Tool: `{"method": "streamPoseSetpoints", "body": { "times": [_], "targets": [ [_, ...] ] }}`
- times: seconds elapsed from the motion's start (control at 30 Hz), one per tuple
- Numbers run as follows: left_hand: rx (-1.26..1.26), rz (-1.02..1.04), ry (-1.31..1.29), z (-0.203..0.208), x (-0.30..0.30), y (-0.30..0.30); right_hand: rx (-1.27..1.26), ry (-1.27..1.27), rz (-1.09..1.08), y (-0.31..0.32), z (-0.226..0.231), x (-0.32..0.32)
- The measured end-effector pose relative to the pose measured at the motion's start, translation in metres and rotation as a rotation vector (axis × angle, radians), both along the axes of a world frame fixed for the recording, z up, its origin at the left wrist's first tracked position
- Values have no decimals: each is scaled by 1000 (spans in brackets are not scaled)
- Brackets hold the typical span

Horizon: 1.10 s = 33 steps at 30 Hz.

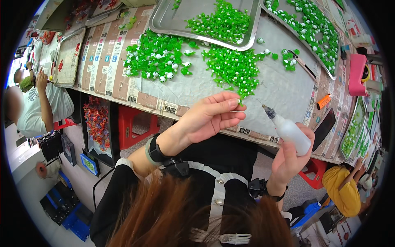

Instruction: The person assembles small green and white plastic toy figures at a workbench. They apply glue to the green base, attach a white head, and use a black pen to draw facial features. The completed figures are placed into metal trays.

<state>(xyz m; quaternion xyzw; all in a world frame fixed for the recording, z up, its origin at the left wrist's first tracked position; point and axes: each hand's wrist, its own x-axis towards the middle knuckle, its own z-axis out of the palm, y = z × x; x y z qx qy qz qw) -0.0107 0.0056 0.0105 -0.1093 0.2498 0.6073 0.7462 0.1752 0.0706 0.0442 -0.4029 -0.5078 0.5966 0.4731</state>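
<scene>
My left hand (207, 117) pinches a small green plastic piece (241, 103) with a white spot between thumb and forefinger, its other fingers loosely curled. In my right hand (286, 163) is a white squeeze bottle (293, 135) with a thin needle tip, tilted up toward the left. The needle end is close to the green piece but apart from it. Just beyond my left hand lies a heap of small green pieces (232, 68) on a pale sheet (284, 101). Farther left is a pile of green pieces with white eyeball-like beads (154, 53).
Metal trays (173, 24) of green pieces stand at the back and right. Tweezers (302, 65), an orange cutter (324, 101), a dark phone-like slab (324, 129) and a pink tape dispenser (357, 75) lie rightward. Other people sit left (45, 107) and right (342, 190).
</scene>
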Motion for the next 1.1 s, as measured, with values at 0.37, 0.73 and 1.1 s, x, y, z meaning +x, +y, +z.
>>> {"method": "streamPoseSetpoints", "body": {
  "times": [0.37, 0.73, 1.1],
  "targets": [
    [-7, -54, -117, -7, 5, -4, 542, -264, 58, -5, 4, 1],
    [-4, -62, -131, -7, 5, -5, 543, -289, 107, -4, 1, 1],
    [63, -26, 91, -7, 6, -4, 410, -210, -7, -6, 7, -3]
  ]
}}
